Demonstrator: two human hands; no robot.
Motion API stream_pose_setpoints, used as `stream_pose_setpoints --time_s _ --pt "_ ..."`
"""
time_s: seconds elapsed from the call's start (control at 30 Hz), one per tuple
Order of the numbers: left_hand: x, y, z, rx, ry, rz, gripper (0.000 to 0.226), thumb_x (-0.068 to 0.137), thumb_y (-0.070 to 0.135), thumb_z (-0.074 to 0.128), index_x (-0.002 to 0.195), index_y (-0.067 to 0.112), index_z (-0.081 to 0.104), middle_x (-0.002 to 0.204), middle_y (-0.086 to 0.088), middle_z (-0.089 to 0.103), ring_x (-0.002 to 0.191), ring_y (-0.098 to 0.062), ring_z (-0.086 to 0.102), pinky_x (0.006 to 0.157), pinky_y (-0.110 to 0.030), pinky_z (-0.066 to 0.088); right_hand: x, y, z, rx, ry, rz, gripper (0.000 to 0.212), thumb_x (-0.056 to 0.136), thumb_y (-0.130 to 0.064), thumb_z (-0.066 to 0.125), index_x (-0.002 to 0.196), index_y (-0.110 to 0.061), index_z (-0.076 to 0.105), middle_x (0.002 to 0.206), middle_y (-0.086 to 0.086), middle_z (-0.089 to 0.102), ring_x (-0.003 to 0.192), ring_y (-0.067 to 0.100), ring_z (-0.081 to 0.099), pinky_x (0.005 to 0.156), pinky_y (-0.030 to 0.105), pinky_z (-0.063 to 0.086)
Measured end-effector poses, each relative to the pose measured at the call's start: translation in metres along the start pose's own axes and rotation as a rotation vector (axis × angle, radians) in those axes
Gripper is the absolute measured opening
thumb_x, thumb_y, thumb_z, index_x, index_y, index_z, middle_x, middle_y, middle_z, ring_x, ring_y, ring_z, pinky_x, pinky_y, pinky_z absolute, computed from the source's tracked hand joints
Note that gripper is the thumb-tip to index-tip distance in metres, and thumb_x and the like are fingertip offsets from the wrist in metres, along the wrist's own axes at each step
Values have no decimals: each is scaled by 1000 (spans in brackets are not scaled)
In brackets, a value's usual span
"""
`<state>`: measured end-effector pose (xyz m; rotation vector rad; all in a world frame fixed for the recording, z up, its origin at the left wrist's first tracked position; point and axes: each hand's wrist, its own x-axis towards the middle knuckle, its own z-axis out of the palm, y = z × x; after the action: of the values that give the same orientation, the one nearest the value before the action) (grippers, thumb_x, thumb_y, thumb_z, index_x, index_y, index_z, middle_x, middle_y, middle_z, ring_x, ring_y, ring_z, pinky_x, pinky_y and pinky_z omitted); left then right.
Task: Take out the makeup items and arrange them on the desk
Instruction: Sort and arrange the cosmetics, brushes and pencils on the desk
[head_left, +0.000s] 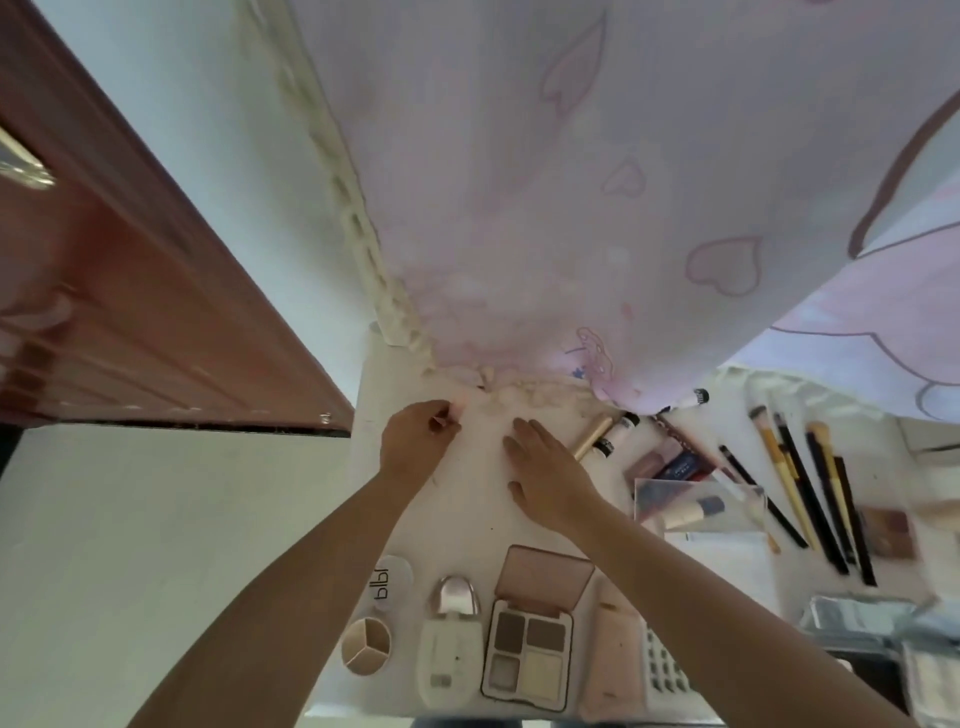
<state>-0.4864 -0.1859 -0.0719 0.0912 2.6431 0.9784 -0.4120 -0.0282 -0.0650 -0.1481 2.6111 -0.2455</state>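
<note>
My left hand pinches a small pale pink item at the far left of the white desk, close to the curtain's hem. My right hand lies flat with straight fingers on the desk beside it. Along the near edge lie a round compact, a three-part round pot, a white case with an arched lid and an open four-pan eyeshadow palette. Tubes and several brushes lie to the right.
A pink heart-print curtain hangs over the desk's back edge. A clear plastic box with a brush inside sits at mid right. A brown door stands at the left. More palettes and a silvery pouch crowd the right side.
</note>
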Motion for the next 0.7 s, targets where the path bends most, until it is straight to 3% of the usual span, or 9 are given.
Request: stream_pose_setpoints --time_s 0.1,0.2,0.33,0.5,0.63,0.7 --pt "2 -2 6 -40 4 -9 15 81 19 63 91 8 66 91 -7 69 88 -23 61 70 -23 38 0 4 -5 -6 3 -41 51 93 -20 38 141 -7 23 153 8 9 142 22 8 115 32 7" --pt "4 -3 8 -67 13 -9 17 81 19 63 94 8 65 92 -6 67 88 -22 59 69 -22 36 -4 17 -18 -58 72 -59 47 87 -10 41 134 -8 37 145 7 30 136 18 20 112 28 11" --pt "5 -4 10 -52 6 7 15 81 15 62 92 6 63 93 -8 63 89 -25 57 67 -22 32 -15 38 -32 -250 49 -76 45 81 -10 50 126 -15 47 130 5 40 127 23 27 105 35 21" --pt "-5 -7 7 -60 13 -17 39 84 11 59 122 7 52 114 -8 57 102 -21 54 82 -21 36 -19 36 -25 -383 -57 -198 35 84 -5 44 118 -13 50 123 7 42 119 24 32 95 35 26" --pt "-32 -16 6 -101 61 -65 34 84 8 57 118 6 54 97 -5 55 84 -12 47 76 -17 36 -18 36 -30 -372 -20 -224 28 92 -10 39 118 -10 49 123 7 46 117 22 37 94 34 28" --pt "-47 -18 8 -78 40 -32 28 85 9 56 113 6 57 85 1 50 78 -10 44 72 -14 34 -25 34 -41 -187 165 -200 24 92 -14 43 111 -7 54 115 8 54 110 24 47 91 32 33"
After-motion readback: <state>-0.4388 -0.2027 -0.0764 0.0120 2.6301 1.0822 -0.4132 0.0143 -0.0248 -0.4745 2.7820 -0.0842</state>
